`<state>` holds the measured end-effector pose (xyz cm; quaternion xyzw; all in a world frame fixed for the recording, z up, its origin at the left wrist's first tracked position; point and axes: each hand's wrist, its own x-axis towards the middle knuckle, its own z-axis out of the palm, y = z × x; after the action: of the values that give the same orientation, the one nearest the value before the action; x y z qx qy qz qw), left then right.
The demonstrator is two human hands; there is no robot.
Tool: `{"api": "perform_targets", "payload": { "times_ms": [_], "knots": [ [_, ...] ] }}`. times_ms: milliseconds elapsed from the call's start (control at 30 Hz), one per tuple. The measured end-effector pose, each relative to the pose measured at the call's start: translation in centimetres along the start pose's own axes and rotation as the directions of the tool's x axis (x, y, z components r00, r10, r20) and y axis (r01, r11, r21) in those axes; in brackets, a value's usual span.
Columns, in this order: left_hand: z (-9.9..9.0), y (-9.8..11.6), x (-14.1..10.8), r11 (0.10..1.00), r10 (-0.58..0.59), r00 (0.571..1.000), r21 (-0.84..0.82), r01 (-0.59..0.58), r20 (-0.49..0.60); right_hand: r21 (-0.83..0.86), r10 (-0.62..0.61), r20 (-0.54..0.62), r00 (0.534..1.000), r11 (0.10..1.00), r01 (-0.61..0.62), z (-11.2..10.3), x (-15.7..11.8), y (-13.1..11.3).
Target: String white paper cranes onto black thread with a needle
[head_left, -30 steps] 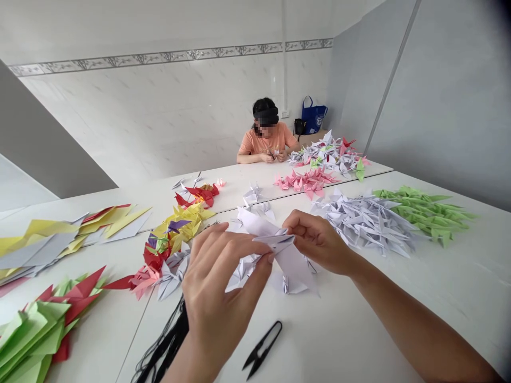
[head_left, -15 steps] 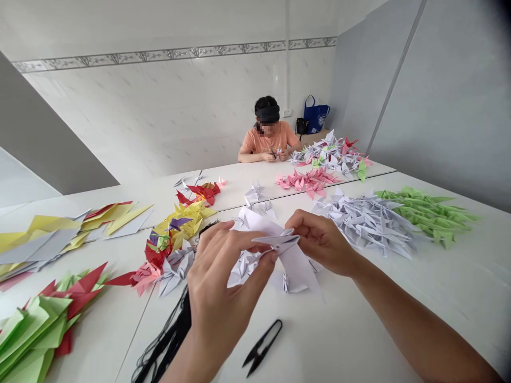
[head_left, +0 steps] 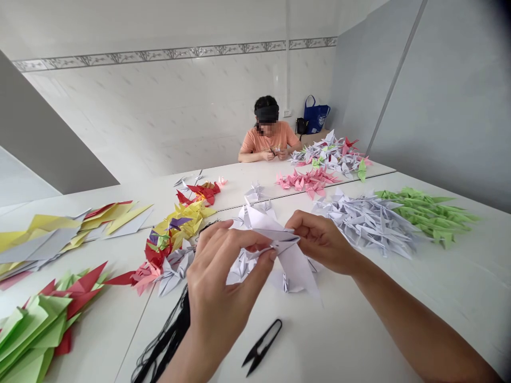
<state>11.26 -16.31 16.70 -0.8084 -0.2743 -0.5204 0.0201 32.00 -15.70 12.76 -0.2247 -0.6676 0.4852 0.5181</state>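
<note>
Your left hand (head_left: 219, 282) pinches one folded white paper piece (head_left: 288, 244) between thumb and forefinger, and the curled fingers of your right hand (head_left: 321, 239) close on its far right end; the piece is up above the middle of the table (head_left: 339, 330), its long flaps spread. Below it lie several white cranes (head_left: 241, 266), partly covered, so you cannot get a sure count. Nearer you is one pair of black snips (head_left: 262, 347), and left of that, by your left wrist, one bundle of black cords (head_left: 170, 340). To the right you have two heaps side by side, one white (head_left: 367, 221) and one green (head_left: 427, 213); farther off are two more, one pink (head_left: 305, 181) and one mixed (head_left: 331, 151). On the left are one multicoloured row (head_left: 183, 218) and two groups of folded sheets, one yellow and grey (head_left: 51, 239), one green and red (head_left: 40, 324). One person (head_left: 269, 139) sits at the far side, with two bags, one blue (head_left: 316, 118), one black (head_left: 302, 126), behind.
</note>
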Motion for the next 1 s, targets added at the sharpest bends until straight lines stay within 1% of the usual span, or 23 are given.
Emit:
{"api": "perform_targets", "payload": {
  "times_ms": [133,267,433,567,800,1000],
  "knots": [
    [-0.11,-0.02,-0.01,1.000,-0.008,1.000,-0.009,0.008,0.010,0.017,-0.013,0.007,1.000,1.000,0.013,0.00,0.03,-0.05],
    [-0.15,-0.12,0.02,1.000,-0.016,1.000,-0.014,0.017,0.017,-0.001,-0.005,0.007,1.000,1.000,0.005,0.04,0.02,-0.03],
    [-0.02,-0.23,0.18,0.998,-0.017,0.998,-0.057,0.020,0.064,-0.002,0.004,-0.016,1.000,1.000,-0.004,0.15,-0.13,0.01],
    [-0.03,-0.23,0.19,0.998,-0.013,0.999,-0.062,0.015,0.046,-0.003,0.023,-0.017,1.000,1.000,-0.023,0.15,-0.16,0.05],
    [-0.12,-0.09,0.12,0.998,-0.011,0.998,-0.067,0.016,0.064,0.030,0.017,-0.001,1.000,0.999,-0.017,0.44,-0.02,-0.19],
    [-0.23,-0.04,0.19,0.999,-0.001,1.000,-0.052,0.002,0.030,0.037,0.027,0.015,1.000,0.999,-0.028,0.14,-0.16,0.06]
  ]
}}
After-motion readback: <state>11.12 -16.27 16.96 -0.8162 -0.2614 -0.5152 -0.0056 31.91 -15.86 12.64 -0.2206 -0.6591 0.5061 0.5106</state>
